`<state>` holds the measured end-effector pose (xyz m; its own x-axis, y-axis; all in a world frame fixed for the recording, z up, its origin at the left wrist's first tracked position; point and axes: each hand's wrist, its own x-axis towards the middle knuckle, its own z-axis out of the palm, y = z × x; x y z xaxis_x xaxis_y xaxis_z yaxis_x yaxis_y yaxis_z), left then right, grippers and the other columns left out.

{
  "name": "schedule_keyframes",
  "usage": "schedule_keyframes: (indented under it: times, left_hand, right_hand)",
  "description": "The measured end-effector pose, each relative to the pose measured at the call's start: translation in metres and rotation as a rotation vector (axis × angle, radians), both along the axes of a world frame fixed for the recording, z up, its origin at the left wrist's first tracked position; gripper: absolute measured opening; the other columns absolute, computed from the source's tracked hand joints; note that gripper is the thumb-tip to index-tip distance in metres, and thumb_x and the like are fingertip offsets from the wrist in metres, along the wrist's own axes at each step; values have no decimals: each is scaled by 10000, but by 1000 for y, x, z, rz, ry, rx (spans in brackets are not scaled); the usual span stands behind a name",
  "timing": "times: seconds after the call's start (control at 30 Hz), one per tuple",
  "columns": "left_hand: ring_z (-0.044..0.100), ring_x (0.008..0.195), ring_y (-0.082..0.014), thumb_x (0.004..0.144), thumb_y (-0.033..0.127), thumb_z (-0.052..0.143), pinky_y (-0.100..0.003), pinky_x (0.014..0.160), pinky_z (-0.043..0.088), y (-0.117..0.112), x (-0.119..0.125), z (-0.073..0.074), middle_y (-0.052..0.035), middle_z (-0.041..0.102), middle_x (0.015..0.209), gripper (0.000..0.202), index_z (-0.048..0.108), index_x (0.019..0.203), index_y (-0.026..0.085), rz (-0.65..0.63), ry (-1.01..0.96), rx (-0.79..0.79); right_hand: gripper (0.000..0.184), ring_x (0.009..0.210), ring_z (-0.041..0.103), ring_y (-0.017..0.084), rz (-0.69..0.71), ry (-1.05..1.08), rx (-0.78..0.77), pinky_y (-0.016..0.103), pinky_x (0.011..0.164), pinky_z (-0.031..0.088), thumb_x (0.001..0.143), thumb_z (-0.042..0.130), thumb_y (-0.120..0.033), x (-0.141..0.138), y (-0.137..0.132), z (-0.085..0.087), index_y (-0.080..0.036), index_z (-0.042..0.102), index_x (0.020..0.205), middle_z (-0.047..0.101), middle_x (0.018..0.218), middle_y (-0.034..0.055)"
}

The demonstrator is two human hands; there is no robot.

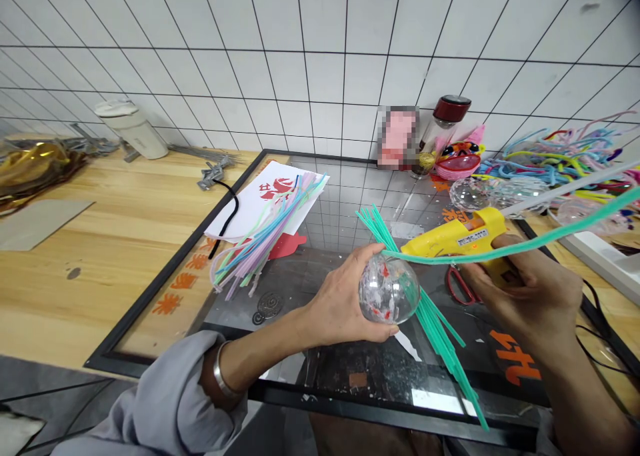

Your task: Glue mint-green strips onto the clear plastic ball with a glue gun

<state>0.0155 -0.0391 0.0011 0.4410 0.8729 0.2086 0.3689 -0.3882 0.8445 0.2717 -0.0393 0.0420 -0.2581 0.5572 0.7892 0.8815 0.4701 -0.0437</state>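
My left hand [345, 299] cups a clear plastic ball [390, 289] with red and white bits inside, thumb pressing one end of a green pipe cleaner [525, 243] onto its top. My right hand [525, 293] is wrapped round the handle of a yellow hot glue gun [457, 236], nozzle pointing left toward the ball. The green pipe cleaner runs from the ball up to the right edge. A bundle of green pipe cleaners [435, 323] lies on the glass mat [330, 209] under the ball.
Pastel pipe cleaners [265, 239] lie on a white paper [260, 203] at left. Red scissors [457, 286], clear balls [470, 193], a jar [445, 133], a colourful pipe cleaner pile [565, 159] and a white cup [135, 129] stand around. The wooden table [100, 243] extends left.
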Motion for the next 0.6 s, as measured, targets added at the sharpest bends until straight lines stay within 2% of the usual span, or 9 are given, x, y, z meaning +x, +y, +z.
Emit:
schedule_keyframes:
  times: [0.2, 0.3, 0.47, 0.6]
  left_hand:
    - [567, 1270, -347, 533, 330, 875, -521, 1089, 464, 0, 0, 0, -131, 526, 1430, 1060, 338, 1442, 241, -5, -12, -2]
    - [567, 1267, -349, 532, 324, 874, -525, 1091, 462, 0, 0, 0, -129, 529, 1424, 1064, 338, 1447, 241, -5, -14, -2]
    - [566, 1270, -354, 530, 320, 875, -528, 1085, 463, 1, 0, -1, -121, 530, 1424, 1068, 339, 1452, 261, -4, -21, 0]
    - [570, 1265, -356, 526, 328, 876, -530, 1081, 468, 2, 0, -1, -126, 535, 1418, 1061, 345, 1441, 246, 1, -23, 0]
  right_hand:
    - [199, 474, 524, 116, 17, 9, -8, 225, 438, 354, 851, 674, -374, 1, 1, -2, -214, 582, 777, 584, 602, -30]
    - [171, 452, 497, 109, -13, 15, 1, 227, 436, 352, 837, 680, -364, 2, 1, -3, -210, 607, 824, 584, 603, -35]
    - [185, 459, 509, 111, 7, 15, -27, 231, 432, 340, 836, 685, -358, 0, 0, 0, -211, 599, 763, 587, 598, -31]
    - [194, 465, 503, 109, 20, 86, -66, 226, 455, 368, 790, 724, -359, 5, 1, -6, -208, 607, 756, 575, 592, -40]
